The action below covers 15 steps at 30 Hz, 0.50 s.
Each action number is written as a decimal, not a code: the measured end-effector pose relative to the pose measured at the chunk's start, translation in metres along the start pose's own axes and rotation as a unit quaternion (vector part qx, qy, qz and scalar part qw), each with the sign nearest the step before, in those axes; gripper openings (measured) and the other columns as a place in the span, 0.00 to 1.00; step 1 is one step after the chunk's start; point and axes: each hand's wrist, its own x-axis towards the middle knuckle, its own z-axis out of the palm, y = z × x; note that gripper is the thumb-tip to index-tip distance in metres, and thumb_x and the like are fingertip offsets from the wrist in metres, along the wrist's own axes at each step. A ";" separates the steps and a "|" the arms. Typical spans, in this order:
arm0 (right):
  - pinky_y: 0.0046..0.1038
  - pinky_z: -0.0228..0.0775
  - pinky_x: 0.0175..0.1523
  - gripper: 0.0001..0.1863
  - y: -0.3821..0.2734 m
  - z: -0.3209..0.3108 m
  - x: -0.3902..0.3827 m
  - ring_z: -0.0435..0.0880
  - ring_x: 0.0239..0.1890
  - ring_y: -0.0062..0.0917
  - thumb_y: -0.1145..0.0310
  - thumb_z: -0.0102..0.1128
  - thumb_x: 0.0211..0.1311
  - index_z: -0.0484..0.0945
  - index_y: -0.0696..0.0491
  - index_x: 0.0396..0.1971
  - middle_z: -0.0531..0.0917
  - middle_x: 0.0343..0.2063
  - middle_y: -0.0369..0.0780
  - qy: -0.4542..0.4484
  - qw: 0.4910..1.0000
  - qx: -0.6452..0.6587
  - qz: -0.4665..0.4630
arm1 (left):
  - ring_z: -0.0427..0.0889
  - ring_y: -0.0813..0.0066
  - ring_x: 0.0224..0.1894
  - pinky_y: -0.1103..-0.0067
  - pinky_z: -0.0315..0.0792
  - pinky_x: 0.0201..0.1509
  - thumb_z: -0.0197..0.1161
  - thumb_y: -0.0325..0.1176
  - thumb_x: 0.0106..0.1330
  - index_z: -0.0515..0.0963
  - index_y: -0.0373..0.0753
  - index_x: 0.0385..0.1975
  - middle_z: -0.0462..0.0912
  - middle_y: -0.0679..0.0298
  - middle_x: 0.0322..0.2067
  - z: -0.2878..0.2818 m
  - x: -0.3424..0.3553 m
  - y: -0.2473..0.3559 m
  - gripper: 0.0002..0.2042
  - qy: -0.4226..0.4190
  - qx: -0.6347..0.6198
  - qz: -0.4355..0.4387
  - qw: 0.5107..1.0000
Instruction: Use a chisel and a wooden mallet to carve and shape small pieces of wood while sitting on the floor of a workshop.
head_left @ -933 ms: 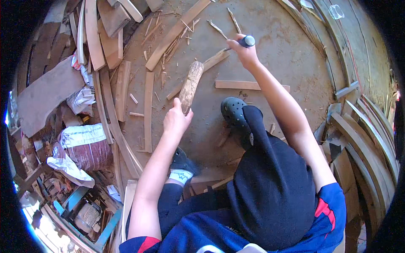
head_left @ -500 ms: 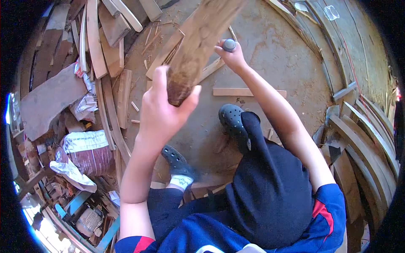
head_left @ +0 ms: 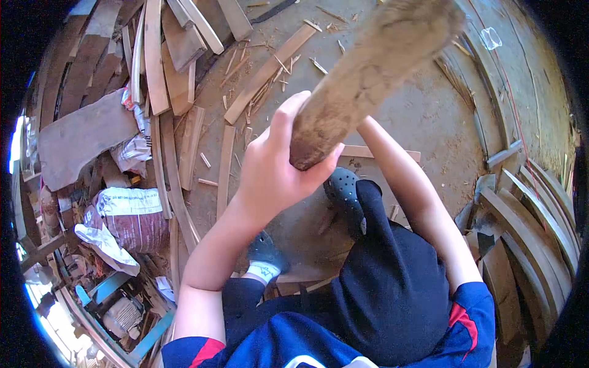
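Raised high, my left hand [head_left: 273, 165] is closed round the lower end of a rough, dark-stained wooden piece [head_left: 368, 73], which slants up to the top of the picture and looks blurred. My right forearm [head_left: 405, 184] reaches forward behind that piece, which hides my right hand and whatever it holds. Beneath my hands are a plank [head_left: 380, 153] lying flat, a longer plank [head_left: 267, 73] among splinters, and my two dark clogs [head_left: 343, 199].
Boards are piled at the left [head_left: 147, 55] and curved timbers at the right [head_left: 521, 239]. A maroon sack [head_left: 129, 230] and a motor in a blue frame [head_left: 123, 319] sit at the lower left. A red cord [head_left: 515, 110] runs along the floor at the right.
My left hand has lifted the wood closer to the camera and farther right. My right hand and the dark-handled tool it held earlier are now covered by the wood.
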 end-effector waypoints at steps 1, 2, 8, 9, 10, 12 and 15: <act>0.21 0.70 0.34 0.07 -0.010 0.022 -0.003 0.77 0.28 0.14 0.71 0.63 0.51 0.81 0.58 0.29 0.83 0.24 0.33 -0.008 1.000 0.010 0.004 | 0.81 0.46 0.32 0.63 0.76 0.35 0.63 0.45 0.56 0.63 0.34 0.50 0.80 0.45 0.29 -0.002 -0.010 -0.010 0.28 0.001 0.012 -0.005 1.000; 0.21 0.70 0.34 0.07 -0.021 0.042 -0.008 0.76 0.29 0.14 0.73 0.61 0.50 0.81 0.58 0.30 0.83 0.24 0.33 -0.013 0.994 -0.101 -0.043 | 0.81 0.45 0.32 0.62 0.75 0.35 0.63 0.46 0.56 0.62 0.33 0.49 0.79 0.43 0.28 -0.003 -0.024 -0.023 0.28 -0.067 0.070 -0.125 0.987; 0.22 0.68 0.33 0.04 -0.024 0.020 -0.019 0.73 0.27 0.13 0.76 0.62 0.49 0.78 0.58 0.26 0.80 0.23 0.32 0.020 0.959 -0.240 -0.148 | 0.79 0.40 0.32 0.58 0.74 0.34 0.63 0.48 0.55 0.61 0.34 0.45 0.78 0.38 0.26 0.000 -0.047 -0.034 0.28 -0.225 0.122 -0.318 0.913; 0.23 0.67 0.32 0.04 -0.022 0.019 -0.024 0.73 0.27 0.14 0.75 0.63 0.49 0.77 0.58 0.24 0.80 0.23 0.31 -0.002 0.975 -0.203 -0.086 | 0.79 0.40 0.32 0.58 0.74 0.34 0.63 0.48 0.55 0.61 0.34 0.45 0.78 0.38 0.26 -0.005 -0.059 -0.034 0.28 -0.226 0.121 -0.321 0.912; 0.24 0.66 0.31 0.07 -0.022 0.020 -0.029 0.72 0.25 0.16 0.73 0.64 0.52 0.75 0.58 0.22 0.78 0.20 0.33 -0.001 0.984 -0.177 -0.033 | 0.79 0.40 0.31 0.58 0.74 0.34 0.63 0.48 0.54 0.61 0.34 0.44 0.78 0.38 0.25 -0.007 -0.073 -0.037 0.28 -0.211 0.112 -0.327 0.914; 0.24 0.65 0.30 0.07 -0.027 0.018 -0.038 0.71 0.23 0.18 0.74 0.63 0.53 0.74 0.58 0.21 0.77 0.19 0.34 -0.017 0.975 -0.218 -0.039 | 0.79 0.40 0.31 0.58 0.74 0.35 0.63 0.49 0.54 0.61 0.34 0.42 0.78 0.38 0.26 -0.009 -0.110 -0.056 0.28 -0.202 0.089 -0.347 0.912; 0.25 0.65 0.31 0.10 -0.037 0.022 -0.060 0.71 0.23 0.23 0.75 0.61 0.56 0.70 0.56 0.19 0.74 0.18 0.38 -0.055 0.960 -0.259 -0.095 | 0.79 0.40 0.32 0.57 0.74 0.37 0.61 0.49 0.56 0.61 0.33 0.43 0.78 0.38 0.26 -0.016 -0.152 -0.090 0.27 -0.278 0.159 -0.396 0.861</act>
